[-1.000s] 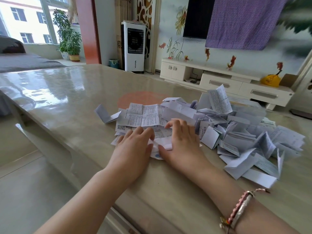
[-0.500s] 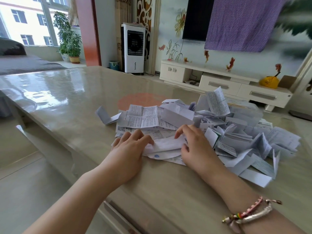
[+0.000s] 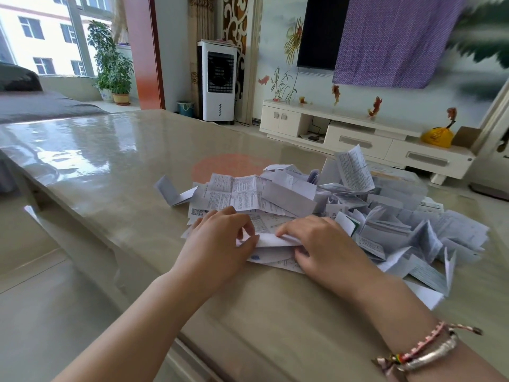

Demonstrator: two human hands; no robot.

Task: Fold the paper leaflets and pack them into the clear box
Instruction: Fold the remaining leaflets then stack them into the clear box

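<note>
A white leaflet (image 3: 271, 239) lies partly folded on the table at the near edge of a heap of leaflets (image 3: 391, 216). My left hand (image 3: 217, 244) pinches its left end, fingers curled over the fold. My right hand (image 3: 322, 244) grips its right end, fingers curled on top of the folded strip. More printed sheets (image 3: 237, 191) lie flat just behind my hands. The clear box (image 3: 396, 179) shows behind the heap, mostly hidden by paper.
The glossy beige table (image 3: 115, 172) stretches left and forward, with its near edge below my wrists. One folded leaflet (image 3: 173, 191) stands apart on the left. A white TV cabinet (image 3: 358, 136) and a fan unit (image 3: 219, 81) stand beyond the table.
Both hands drew back together over the same leaflet; my right hand came left from the heap and now grips the folded strip close to my left hand.
</note>
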